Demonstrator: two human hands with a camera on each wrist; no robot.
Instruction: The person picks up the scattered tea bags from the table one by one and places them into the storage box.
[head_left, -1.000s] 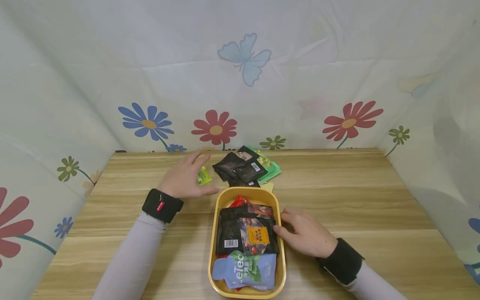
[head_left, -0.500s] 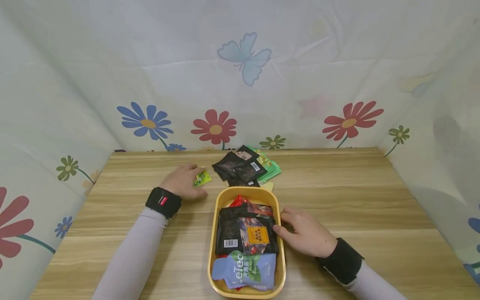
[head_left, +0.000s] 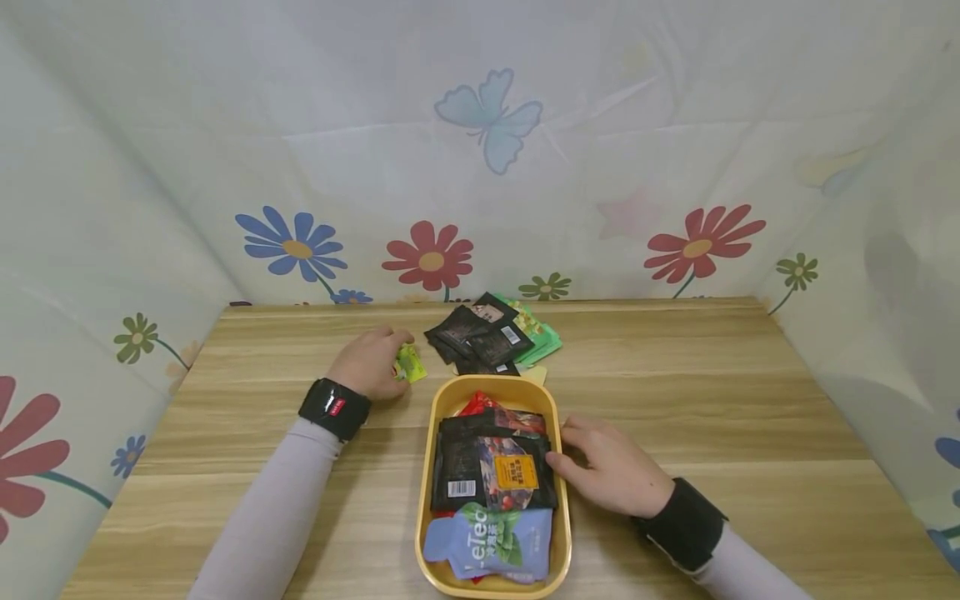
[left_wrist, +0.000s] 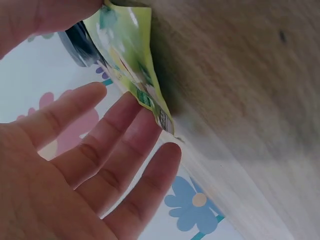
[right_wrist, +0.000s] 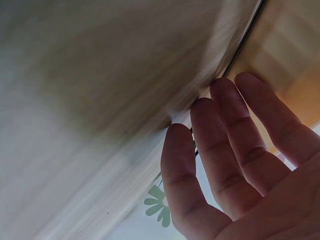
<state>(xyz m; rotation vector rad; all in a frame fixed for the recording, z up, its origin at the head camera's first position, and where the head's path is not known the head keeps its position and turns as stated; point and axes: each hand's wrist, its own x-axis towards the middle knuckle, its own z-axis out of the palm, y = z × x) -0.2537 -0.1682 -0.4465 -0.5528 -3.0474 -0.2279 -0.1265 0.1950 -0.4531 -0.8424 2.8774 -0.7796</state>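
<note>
My left hand [head_left: 367, 364] pinches a small yellow-green sachet [head_left: 410, 363] on the table, left of the black sachets. In the left wrist view this sachet [left_wrist: 125, 45] bows between the thumb at the top and the fingertips [left_wrist: 137, 102] at its lower edge. My right hand [head_left: 615, 467] rests beside a yellow plastic basket [head_left: 425, 500], thumb at its right rim. The right wrist view has its fingers [right_wrist: 227, 125] fairly straight against the basket wall [right_wrist: 295, 60]. Inside the basket lie black sachets [head_left: 465, 467], a blue LeTea pouch [head_left: 525, 542] and some red packaging [head_left: 477, 403].
Behind the basket lies a loose pile of black sachets [head_left: 487, 337], with green sachets [head_left: 547, 340] under their right side. A pale yellow piece [head_left: 536, 374] pokes out by the basket's far rim. Flower-printed curtain [head_left: 600, 125] encloses the wooden table [head_left: 712, 375].
My left hand has come down onto the yellow-green sachet, and its spread fingers and thumb have closed on it. The sachet has turned slightly. The right hand and basket have stayed put.
</note>
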